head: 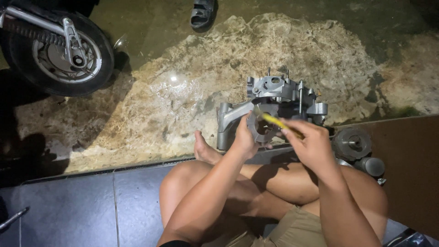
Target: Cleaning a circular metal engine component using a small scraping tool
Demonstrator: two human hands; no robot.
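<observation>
The right hand [311, 142] grips a yellow-handled tool [276, 121], its tip at the grey engine casing [279, 98] on the wet floor [183, 91]; the left hand [244, 139] clasps the casing's ring. A slip could jab those fingers.

Khaki shorts [292, 228] are worn; arms, legs and feet are left bare. Black band [176, 244] seen above the shorts' left side.

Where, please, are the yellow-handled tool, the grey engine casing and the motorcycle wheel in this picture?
yellow-handled tool [275, 120], head view, on the yellow shaft.
grey engine casing [279, 89], head view, on its upper housing.
motorcycle wheel [55, 57], head view, on the spoked hub.
</observation>
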